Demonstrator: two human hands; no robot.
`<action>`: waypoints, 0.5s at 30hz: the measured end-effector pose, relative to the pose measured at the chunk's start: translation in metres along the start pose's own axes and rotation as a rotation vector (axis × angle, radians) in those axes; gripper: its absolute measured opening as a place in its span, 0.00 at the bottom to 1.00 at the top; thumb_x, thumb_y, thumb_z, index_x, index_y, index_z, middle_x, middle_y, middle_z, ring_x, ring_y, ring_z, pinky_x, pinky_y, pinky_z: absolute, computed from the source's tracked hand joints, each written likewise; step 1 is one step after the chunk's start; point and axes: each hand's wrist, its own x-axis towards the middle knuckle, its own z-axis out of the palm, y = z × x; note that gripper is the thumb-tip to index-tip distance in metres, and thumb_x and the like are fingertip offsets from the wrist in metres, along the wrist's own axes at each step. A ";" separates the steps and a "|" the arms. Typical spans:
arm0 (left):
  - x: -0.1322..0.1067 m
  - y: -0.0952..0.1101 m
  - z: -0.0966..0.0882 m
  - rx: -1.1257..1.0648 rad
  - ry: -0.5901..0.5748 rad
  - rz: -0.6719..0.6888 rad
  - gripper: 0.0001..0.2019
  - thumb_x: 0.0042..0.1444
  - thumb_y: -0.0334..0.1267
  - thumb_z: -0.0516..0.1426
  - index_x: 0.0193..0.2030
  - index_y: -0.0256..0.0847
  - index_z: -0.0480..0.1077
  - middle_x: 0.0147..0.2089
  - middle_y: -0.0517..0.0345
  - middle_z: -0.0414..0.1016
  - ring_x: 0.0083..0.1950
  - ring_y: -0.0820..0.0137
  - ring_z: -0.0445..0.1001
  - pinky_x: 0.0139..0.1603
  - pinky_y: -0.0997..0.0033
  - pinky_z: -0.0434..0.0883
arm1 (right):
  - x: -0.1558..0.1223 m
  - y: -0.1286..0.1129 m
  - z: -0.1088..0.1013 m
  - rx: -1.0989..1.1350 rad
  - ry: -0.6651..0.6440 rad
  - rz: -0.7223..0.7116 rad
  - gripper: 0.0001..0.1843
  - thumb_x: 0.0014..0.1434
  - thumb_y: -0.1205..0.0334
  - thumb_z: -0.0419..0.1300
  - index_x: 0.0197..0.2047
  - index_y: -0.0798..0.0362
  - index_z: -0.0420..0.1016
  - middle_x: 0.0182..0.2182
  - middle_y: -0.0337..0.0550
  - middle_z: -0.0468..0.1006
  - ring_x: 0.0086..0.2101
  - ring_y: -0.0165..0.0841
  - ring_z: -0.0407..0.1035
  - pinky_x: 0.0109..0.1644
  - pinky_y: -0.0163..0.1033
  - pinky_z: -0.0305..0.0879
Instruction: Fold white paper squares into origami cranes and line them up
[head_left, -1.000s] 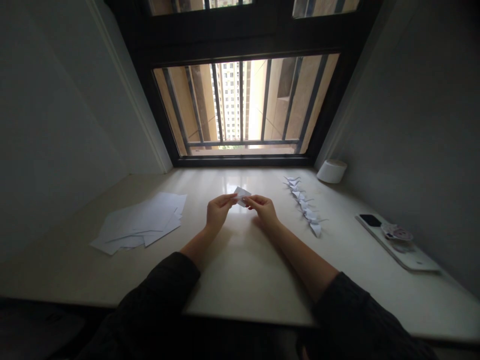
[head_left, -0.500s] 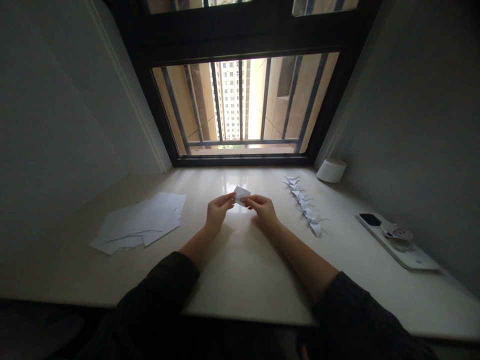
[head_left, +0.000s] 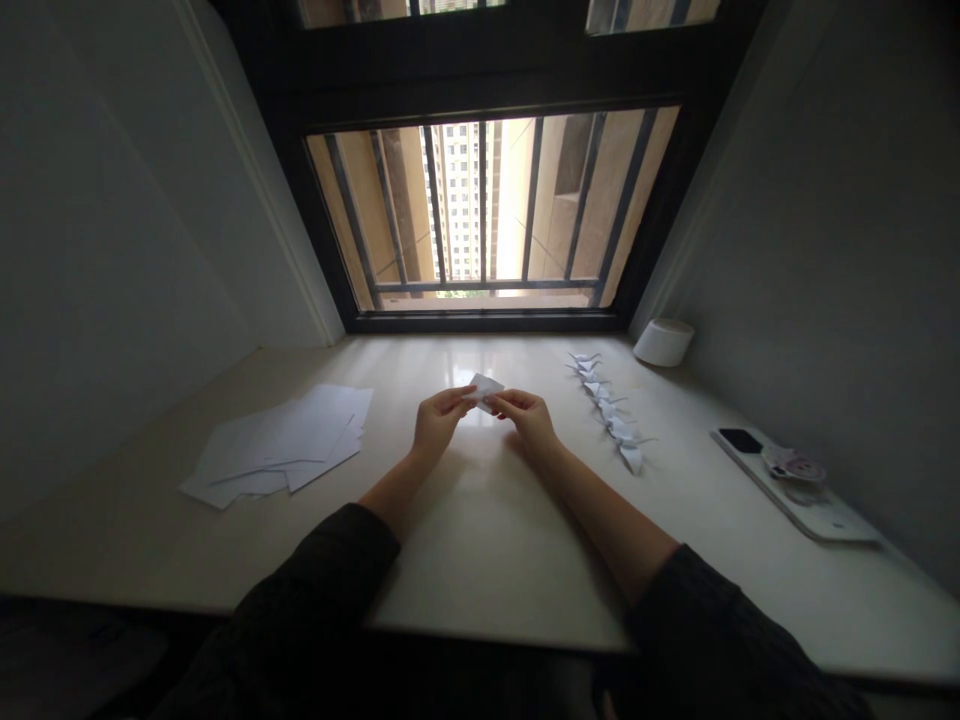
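Observation:
Between my two hands I hold a small folded piece of white paper (head_left: pixel 487 384) just above the sill. My left hand (head_left: pixel 441 415) pinches its left side, fingers pressed together. The lower right part of it is gripped between the thumb and fingers of my right hand (head_left: pixel 527 412). My fingertips hide some of its folds. To the right of my right hand stands a row of several white folded paper cranes (head_left: pixel 606 410). Left of my left hand lies a loose stack of white paper sheets (head_left: pixel 289 440).
The pale, glossy window sill (head_left: pixel 480 560) carries everything. At the right lies a phone (head_left: pixel 795 490) with a round grip on its back. A white rounded object (head_left: pixel 664 342) sits in the back right corner. Behind is a dark-framed window (head_left: pixel 484 322) with bars outside.
The folded paper has shifted very slightly to the right, and my left fingers have slid a little over its left edge. The cranes, sheets and phone stay in place.

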 end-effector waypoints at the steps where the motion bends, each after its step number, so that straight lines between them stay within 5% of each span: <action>1: 0.000 0.000 0.000 0.000 0.011 -0.003 0.17 0.41 0.41 0.65 0.41 0.40 0.77 0.40 0.52 0.79 0.37 0.67 0.74 0.37 0.69 0.70 | 0.000 0.000 0.000 -0.001 -0.004 0.001 0.14 0.38 0.50 0.69 0.25 0.52 0.79 0.20 0.41 0.75 0.23 0.30 0.66 0.29 0.36 0.60; 15: -0.004 0.006 0.002 0.020 0.042 -0.001 0.14 0.41 0.40 0.65 0.38 0.41 0.78 0.36 0.53 0.80 0.35 0.67 0.74 0.36 0.68 0.69 | 0.003 0.007 -0.002 -0.036 0.024 -0.011 0.16 0.39 0.49 0.68 0.26 0.53 0.79 0.20 0.41 0.76 0.24 0.30 0.66 0.29 0.36 0.62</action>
